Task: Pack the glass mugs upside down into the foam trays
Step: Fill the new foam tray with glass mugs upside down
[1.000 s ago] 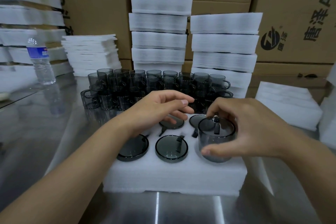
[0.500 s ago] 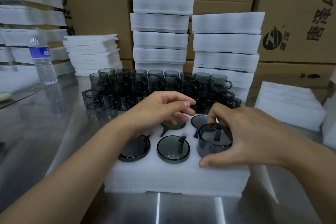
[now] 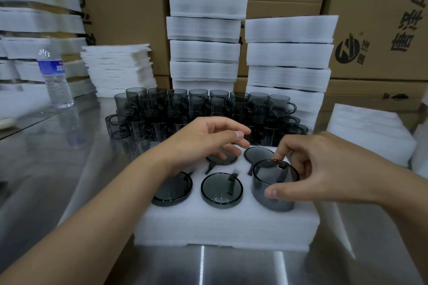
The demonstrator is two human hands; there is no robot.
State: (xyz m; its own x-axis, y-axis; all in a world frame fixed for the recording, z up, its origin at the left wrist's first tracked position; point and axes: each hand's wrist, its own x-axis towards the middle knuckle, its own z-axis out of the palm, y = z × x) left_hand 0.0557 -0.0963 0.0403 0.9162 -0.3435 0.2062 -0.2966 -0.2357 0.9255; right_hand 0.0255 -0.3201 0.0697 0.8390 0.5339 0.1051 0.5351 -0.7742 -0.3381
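1. The glass mug stands upside down, base up, in the front-right pocket of the foam tray. It has sunk lower over the last second but still stands well proud of the foam.
2. The right hand keeps its grip on the mug, thumb on the near wall and fingers curled over the far edge by the handle.
3. Four seated mugs lie nearly flush in other pockets, so this one likely needs a final press.
4. The left hand has barely moved. It hovers over the back row, loosely curled and holding nothing, and hides any back-left pocket.
5. Loose mugs wait behind the tray on the tabletop.
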